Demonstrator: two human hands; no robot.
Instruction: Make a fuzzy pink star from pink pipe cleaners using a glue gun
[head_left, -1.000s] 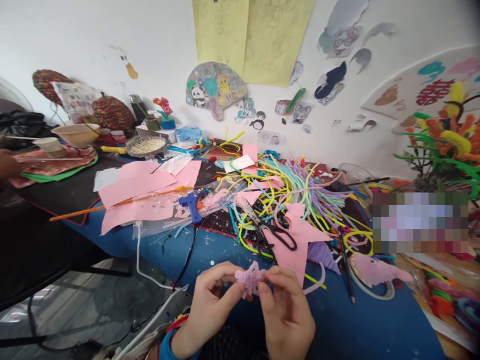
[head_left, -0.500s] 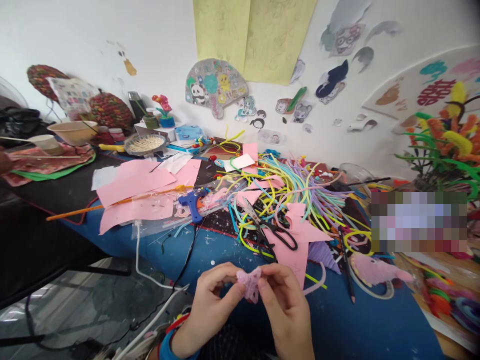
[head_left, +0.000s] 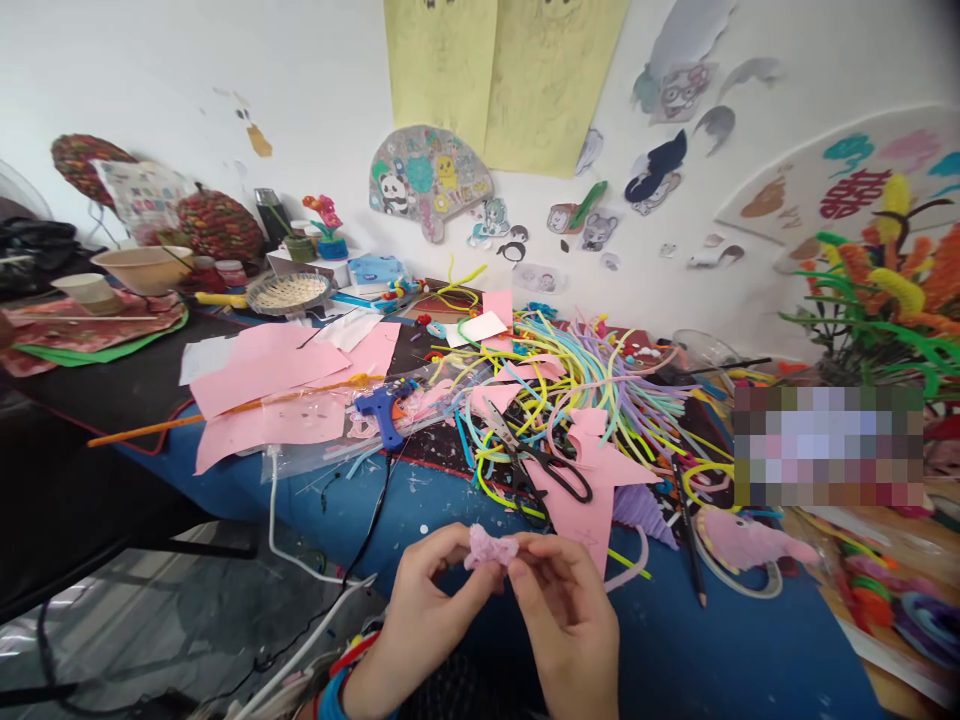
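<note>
Between the fingertips of both hands is a small pink fuzzy piece, folded from what looks like pipe cleaner. My left hand pinches its left side between thumb and fingers. At the right side, my right hand closes thumb and forefinger on it. Both hands are just over the near edge of the blue table cover. Beyond them, black-handled scissors lie on pink paper. To the right are a purple fuzzy cone, a pencil and a pink fuzzy animal figure.
A blue glue gun lies left of the scissors, its black cord hanging over the table edge. A large heap of coloured pipe cleaners spreads across the middle. Pink sheets lie at left, and a fuzzy bouquet stands at right.
The pink piece has turned in the fingers: its open, upright folds now appear bunched and flatter. Both hands stay in nearly the same place, and the view has shifted slightly.
</note>
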